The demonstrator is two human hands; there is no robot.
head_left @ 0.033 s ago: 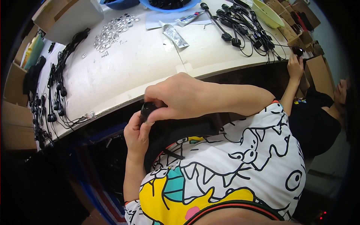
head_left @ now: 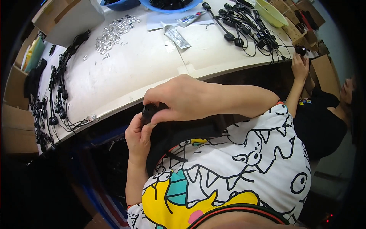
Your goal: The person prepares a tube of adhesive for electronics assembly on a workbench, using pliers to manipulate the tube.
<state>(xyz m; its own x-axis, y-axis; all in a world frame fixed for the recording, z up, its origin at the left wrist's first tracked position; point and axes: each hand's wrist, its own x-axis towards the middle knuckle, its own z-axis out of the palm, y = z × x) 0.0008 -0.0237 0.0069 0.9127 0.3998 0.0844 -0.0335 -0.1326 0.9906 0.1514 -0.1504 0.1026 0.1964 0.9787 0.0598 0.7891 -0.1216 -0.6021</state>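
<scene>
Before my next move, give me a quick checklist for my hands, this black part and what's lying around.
1. Left hand gripping the black part: ok.
2. Right hand also on it: ok.
3. Black part above the tabletop: not ok, it appears in front of the edge.
4. Clustered clear discs away from both hands: ok.
5. Co-worker's hand out of the way: ok, at the far right.
6. Right palm's contact with the part: cannot tell, hidden.
</scene>
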